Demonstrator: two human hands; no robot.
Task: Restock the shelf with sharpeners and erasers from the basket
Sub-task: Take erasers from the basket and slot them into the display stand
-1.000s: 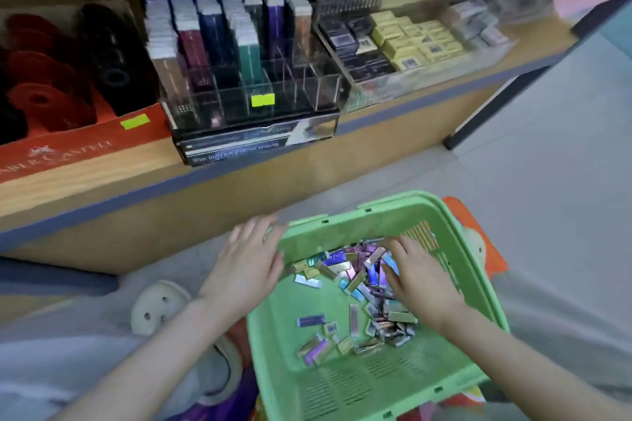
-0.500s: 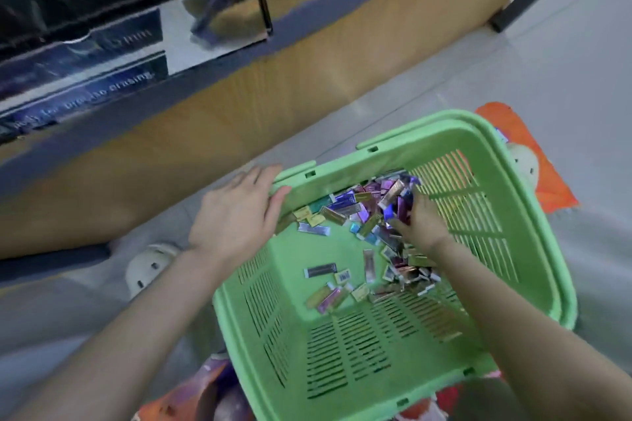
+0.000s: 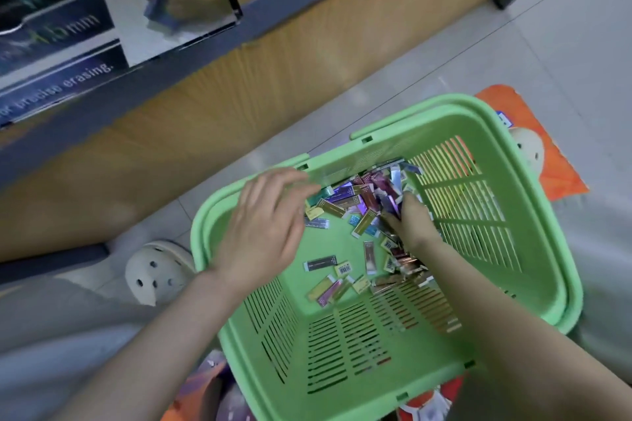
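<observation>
While the right hand point(image 3: 410, 219) is buried in the heap of small shiny packets point(image 3: 355, 198) at the far corner of the green basket point(image 3: 478, 215), this is clearly the grabbing step, not the shelving one. Its fingers are curled down into the pile and a few packets stick up between them. I'd call that a handful gripped, though the fingertips are hidden, so don't quote me on how many it's got.

Left hand point(image 3: 263, 225) is over the basket's far left rim, fingers stretched out and relaxed, gripping nothing. Seems like it's there to steady the basket.

The stock is flat foil-looking packs, some with barcodes showing. Most are bunched against the far wall and down the right side, with a few loose ones point(image 3: 321, 263) scattered on the basket floor. Nothing is on its way to the wooden shelf point(image 3: 239, 96) yet. The black display case point(image 3: 102, 27) up there is only partly in frame.

Next move, I reckon: lift that handful clear of the basket wall without shedding packets. Then look up and find the right slot in the display before letting go. Loose grip plus slippery wrappers means a few could easily drop back in.
</observation>
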